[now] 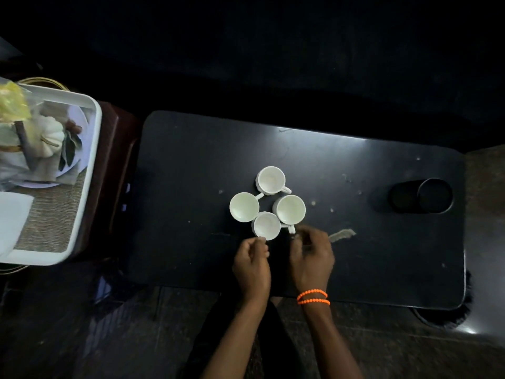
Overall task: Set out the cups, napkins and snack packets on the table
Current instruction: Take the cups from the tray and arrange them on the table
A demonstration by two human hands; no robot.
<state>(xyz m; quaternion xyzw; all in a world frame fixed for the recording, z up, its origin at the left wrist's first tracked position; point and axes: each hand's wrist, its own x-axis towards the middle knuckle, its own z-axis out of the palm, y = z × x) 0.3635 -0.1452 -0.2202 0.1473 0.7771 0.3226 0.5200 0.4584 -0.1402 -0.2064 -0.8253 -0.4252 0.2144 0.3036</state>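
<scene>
Several white cups stand bunched together in the middle of the dark table [191,160]. The nearest cup [267,225] has its handle pointing right. My left hand [252,259] has curled fingers pinching that cup's near rim. My right hand [311,253], with orange bead bracelets at the wrist, is slightly blurred and its fingertips are at the cup's handle. A white tray [94,127] at the left holds a yellow snack packet [13,102] and pale folded napkins [12,217].
The tray rests on a dark red-brown stand beside the table's left end. A black round holder [426,196] sits near the table's right end. A pale scuff [343,234] marks the tabletop right of my right hand. The surroundings are dark.
</scene>
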